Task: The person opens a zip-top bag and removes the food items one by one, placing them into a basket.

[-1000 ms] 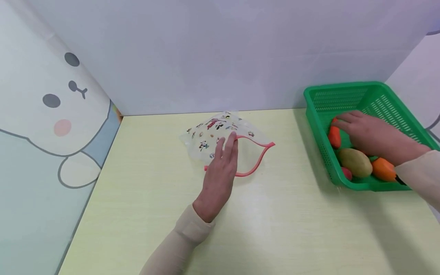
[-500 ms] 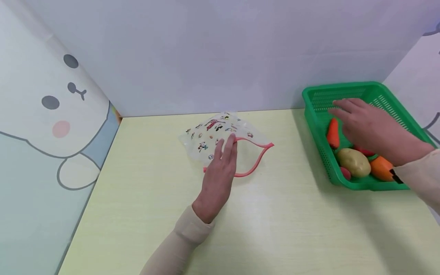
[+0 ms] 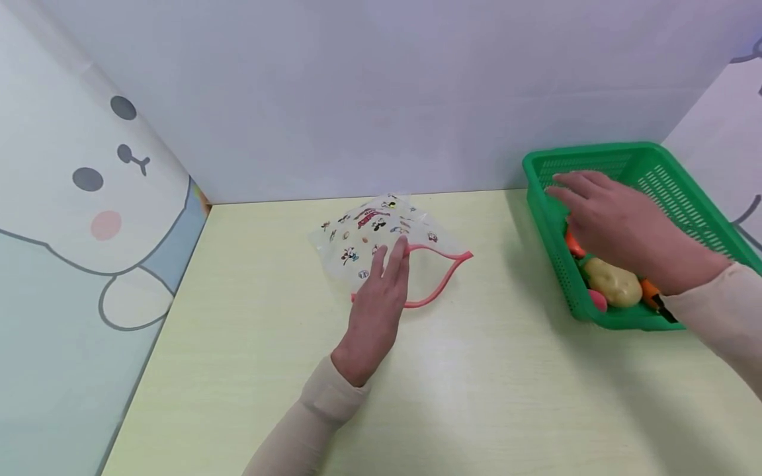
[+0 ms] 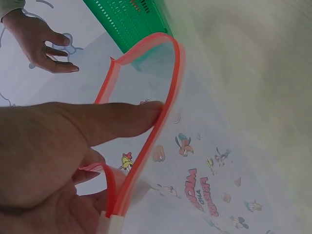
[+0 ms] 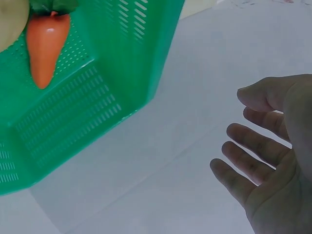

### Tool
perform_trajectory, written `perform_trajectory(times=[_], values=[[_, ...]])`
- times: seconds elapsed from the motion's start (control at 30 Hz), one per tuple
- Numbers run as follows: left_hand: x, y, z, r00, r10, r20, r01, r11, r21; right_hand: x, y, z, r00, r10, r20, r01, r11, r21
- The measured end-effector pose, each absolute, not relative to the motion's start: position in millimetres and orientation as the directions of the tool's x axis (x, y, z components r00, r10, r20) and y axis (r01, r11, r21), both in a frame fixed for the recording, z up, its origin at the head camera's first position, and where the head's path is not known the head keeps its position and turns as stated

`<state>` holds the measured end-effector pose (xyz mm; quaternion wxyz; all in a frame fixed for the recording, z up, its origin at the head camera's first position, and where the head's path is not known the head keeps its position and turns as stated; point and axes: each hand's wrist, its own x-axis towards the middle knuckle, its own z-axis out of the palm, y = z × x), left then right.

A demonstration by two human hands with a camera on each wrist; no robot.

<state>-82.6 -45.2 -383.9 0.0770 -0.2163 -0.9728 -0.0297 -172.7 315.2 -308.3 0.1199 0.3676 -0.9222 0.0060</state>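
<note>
In the head view a clear zip bag (image 3: 381,221) with cartoon prints and a red rim lies flat, its mouth parted. My left hand (image 3: 375,311) grips its rim; the left wrist view shows the thumb (image 4: 131,119) against one red strip, with the fingers partly hidden behind. Above the green basket (image 3: 550,264) hovers my right hand (image 3: 625,228), holding nothing, its fingers loosely bent apart in the right wrist view. Beneath it in the basket are a carrot (image 5: 48,48), a potato (image 3: 613,283), a small red piece (image 3: 598,301) and an orange piece (image 3: 651,294).
The light wooden tabletop (image 3: 250,370) meets a pale back wall (image 3: 357,99). A side panel with a cartoon animal (image 3: 119,198) stands at the left. The basket's raised rim encloses the food pieces at the right.
My right hand has lifted off the contents of the basket and shifted left toward its left rim. The left hand and the bag stay nearly where they were.
</note>
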Motion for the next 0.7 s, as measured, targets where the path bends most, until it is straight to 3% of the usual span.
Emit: perform_trajectory(times=[0.2, 0.47, 0.7], values=[[-81.4, -44.7, -385.2, -0.898, 0.420, 0.130, 0.424, 0.906, 0.003, -172.1, 308.1, -309.8, -0.661, -0.691, 0.293, -0.710, 0.702, 0.051], [-82.0, -42.1, -389.1, -0.900, 0.420, 0.119, 0.429, 0.902, 0.058, -171.7, 305.1, -313.3, -0.680, -0.677, 0.283, -0.697, 0.716, 0.037], [-84.0, -38.4, -392.7, -0.888, 0.451, 0.086, 0.455, 0.890, 0.024, -170.1, 302.1, -318.0, -0.676, -0.681, 0.281, -0.705, 0.709, 0.023]])
